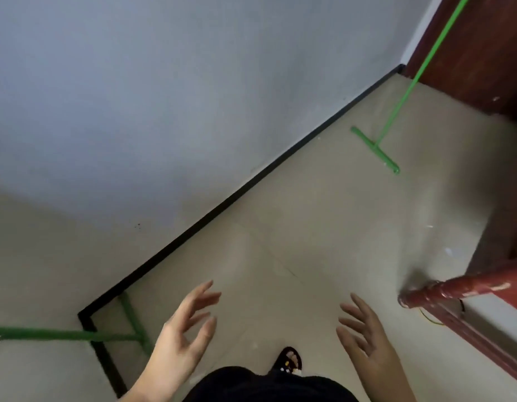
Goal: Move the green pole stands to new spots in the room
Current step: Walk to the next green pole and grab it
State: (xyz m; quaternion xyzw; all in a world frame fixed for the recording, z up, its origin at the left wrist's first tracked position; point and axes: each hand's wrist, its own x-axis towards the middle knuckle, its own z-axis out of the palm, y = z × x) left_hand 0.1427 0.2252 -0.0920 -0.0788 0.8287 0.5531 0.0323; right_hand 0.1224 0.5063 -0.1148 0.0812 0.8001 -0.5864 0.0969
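One green pole stand (376,147) stands at the far right, its flat T-shaped foot on the beige floor and its thin pole rising toward the top right corner. A second green pole stand (129,320) is at the lower left by a wall corner, its pole running off the left edge. My left hand (184,329) is held out low in the middle, fingers spread, holding nothing, just right of that second stand's foot. My right hand (364,335) is beside it, fingers apart and empty. Both hands are far from the right stand.
A grey-white wall with a black skirting strip (251,181) runs diagonally. Dark red wooden furniture (483,47) fills the upper right, and a red turned wooden leg with rail (466,288) juts in at the right. My sandalled foot (290,359) shows at the bottom.
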